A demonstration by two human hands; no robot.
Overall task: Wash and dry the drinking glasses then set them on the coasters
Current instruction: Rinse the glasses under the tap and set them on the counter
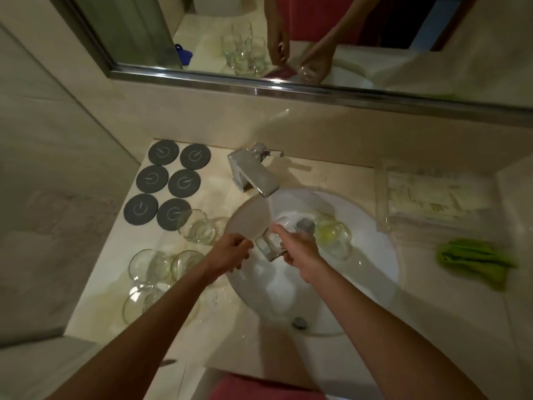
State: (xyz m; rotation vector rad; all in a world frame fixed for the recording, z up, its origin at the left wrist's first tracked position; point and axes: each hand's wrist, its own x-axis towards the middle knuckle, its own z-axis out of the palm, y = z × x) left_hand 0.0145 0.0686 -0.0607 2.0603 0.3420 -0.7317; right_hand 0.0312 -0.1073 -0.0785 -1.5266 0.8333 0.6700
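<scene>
Glass (pixel 269 241) clear, wet, under water.

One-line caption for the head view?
Both hands rinse a drinking glass under the running faucet; six coasters sit bare.

Six coasters (pixel 170 183) are dark grey, each marked with a thin pale ring and a short stroke. The glasses (pixel 199 226) are clear, faintly green-tinged. The sink (pixel 375 255) is white, the tap (pixel 251 171) shiny chrome. The surface (pixel 219 192) is cream with yellowish stains. A cloth (pixel 476 261) is bright green. The mirror (pixel 259 90) has a silver frame.
</scene>
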